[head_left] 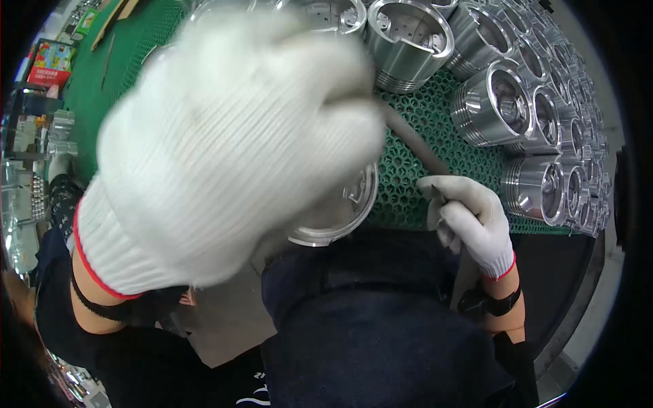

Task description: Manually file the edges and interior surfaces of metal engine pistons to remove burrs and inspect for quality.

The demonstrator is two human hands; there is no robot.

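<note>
My left hand (231, 149), in a white knitted glove with a red cuff edge, is very close to the view and blurred. Its fingers are curled in beside one end of a grey strip (413, 139), which seems gripped there. The strip runs down to my right hand (476, 221), also gloved, whose fingers are closed on it by the table's near edge; a grey length hangs below. Partly hidden under my left hand, a shiny metal piston (364, 204) stands near that edge, its open end up.
Many machined pistons (493, 105) crowd the right and far side, some upright, some tilted. They rest on a green perforated mat (408, 194). At the far left are a colourful red package (51, 64) and another person's patterned sleeve (62, 200).
</note>
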